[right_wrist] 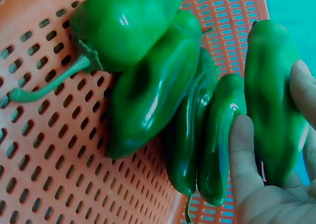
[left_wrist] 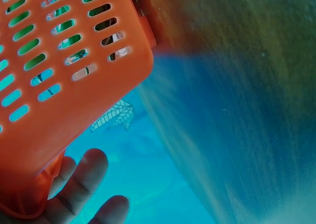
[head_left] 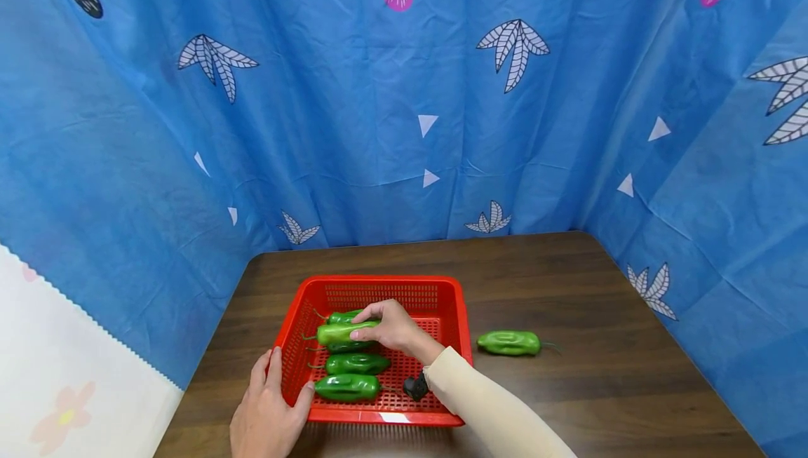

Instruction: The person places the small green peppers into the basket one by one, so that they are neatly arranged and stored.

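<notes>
My right hand pinches a light green pepper between thumb and fingers, above other peppers in a red plastic basket. The right wrist view shows this held pepper upright in the picture, with darker green peppers lying side by side next to it. At the basket's near left corner, my left hand holds the rim, its thumb close to the nearest pepper. In the left wrist view, fingers of that hand show beyond the basket's rim.
Another light green pepper lies on the brown wooden table, right of the basket. A blue patterned curtain hangs behind and along both sides. A white cloth with flowers is at the left. Something small and black sits by the right wrist.
</notes>
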Motion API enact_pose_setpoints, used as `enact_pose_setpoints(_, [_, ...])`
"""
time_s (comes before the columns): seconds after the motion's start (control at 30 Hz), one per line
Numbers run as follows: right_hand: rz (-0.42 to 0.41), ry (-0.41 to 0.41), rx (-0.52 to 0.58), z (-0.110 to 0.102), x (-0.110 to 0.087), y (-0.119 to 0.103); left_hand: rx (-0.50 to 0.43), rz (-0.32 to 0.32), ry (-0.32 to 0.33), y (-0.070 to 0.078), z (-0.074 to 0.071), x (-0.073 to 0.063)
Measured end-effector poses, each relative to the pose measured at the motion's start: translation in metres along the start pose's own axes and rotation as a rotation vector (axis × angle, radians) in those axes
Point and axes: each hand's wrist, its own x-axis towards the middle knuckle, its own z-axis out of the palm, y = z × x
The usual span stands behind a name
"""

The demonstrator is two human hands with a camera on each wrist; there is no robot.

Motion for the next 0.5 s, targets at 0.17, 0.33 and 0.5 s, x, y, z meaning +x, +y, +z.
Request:
enact_pose_setpoints(0.17, [0.009, 0.018, -0.068, 0.0027, -0.002, -0.0003, 0.001, 0.008, 0.012, 0.0011, -0.0009, 0.0])
enact_pose_setpoints(0.33, [0.023, 0.029, -0.093, 0.0025, -0.0023, 0.0028, 0.008, -0.008, -0.012, 0.0018, -0.0029, -0.0007])
enact_pose_setpoints(0.5, [0.058, 0.031, -0.113, 0.001, -0.0023, 0.0071, 0.01, -0.021, -0.038, 0.0024, -0.0038, -0.0004])
